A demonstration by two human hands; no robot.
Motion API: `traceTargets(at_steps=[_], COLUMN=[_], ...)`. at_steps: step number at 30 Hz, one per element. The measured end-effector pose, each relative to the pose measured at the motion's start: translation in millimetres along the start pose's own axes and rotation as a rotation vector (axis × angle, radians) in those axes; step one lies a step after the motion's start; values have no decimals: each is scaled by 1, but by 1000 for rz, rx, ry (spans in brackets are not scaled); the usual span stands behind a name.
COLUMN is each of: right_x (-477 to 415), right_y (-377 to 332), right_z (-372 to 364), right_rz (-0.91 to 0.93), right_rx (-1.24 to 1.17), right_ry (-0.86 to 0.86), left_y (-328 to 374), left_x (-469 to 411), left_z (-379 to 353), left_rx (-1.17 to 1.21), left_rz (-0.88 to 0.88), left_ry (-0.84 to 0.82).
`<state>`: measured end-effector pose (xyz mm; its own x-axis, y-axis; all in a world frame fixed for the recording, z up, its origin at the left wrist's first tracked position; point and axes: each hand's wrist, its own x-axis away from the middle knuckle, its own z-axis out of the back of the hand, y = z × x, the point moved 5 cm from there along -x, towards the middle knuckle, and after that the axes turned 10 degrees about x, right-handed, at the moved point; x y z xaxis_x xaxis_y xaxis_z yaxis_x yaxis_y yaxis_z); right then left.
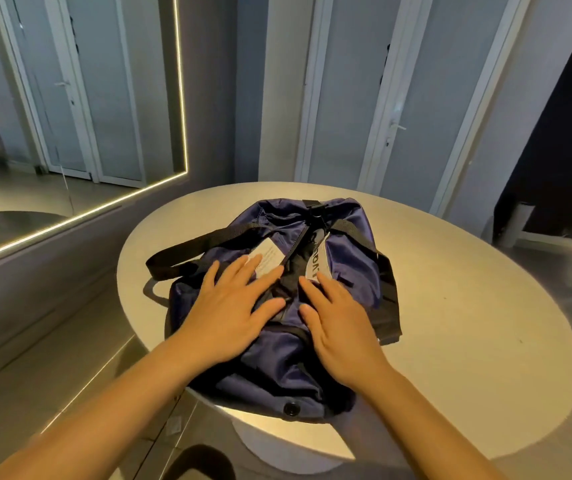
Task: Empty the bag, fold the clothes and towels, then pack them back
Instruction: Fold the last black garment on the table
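Observation:
A navy blue duffel bag [277, 358] with black straps lies on the round white table [468, 289]. Its near end hangs over the table's front edge. My left hand [229, 313] lies flat on top of the bag, fingers spread, left of the central zip. My right hand [340, 323] lies flat on the bag just right of the zip, fingers straight. The zip is parted a little, and black lining and a white label with dark letters [315, 261] show in the gap. A white paper tag [265, 258] sits under my left fingertips. No clothes or towels are visible.
A mirror with a lit frame [182, 98] covers the wall at the left. White doors with handles [395, 126] stand behind the table. The table rests on a thick white pedestal [277, 441]. A black strap [187, 254] loops off the bag's left side.

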<state>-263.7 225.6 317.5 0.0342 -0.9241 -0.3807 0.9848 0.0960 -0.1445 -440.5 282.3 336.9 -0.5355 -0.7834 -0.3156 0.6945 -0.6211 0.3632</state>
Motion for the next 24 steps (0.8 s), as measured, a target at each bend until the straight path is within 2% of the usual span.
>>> traceTargets(at_steps=[3,10,18,24], right_x=[-3,-43,-101,-106], right_y=[9,16,34,34], right_z=[-28,-45,-64,-66], right_rz=[-36,-69,-131,-155], right_rx=[31,64,22,16], right_ry=[-38,-69,-72,-48], left_y=[-17,-47,-74,-79], left_x=[3,-38,-96,-102], left_z=[-27,-42,-52,-58], left_rx=[-160,-46,-53,-110], left_rz=[91,169,155,121], left_ry=[-43,-91,-37,40])
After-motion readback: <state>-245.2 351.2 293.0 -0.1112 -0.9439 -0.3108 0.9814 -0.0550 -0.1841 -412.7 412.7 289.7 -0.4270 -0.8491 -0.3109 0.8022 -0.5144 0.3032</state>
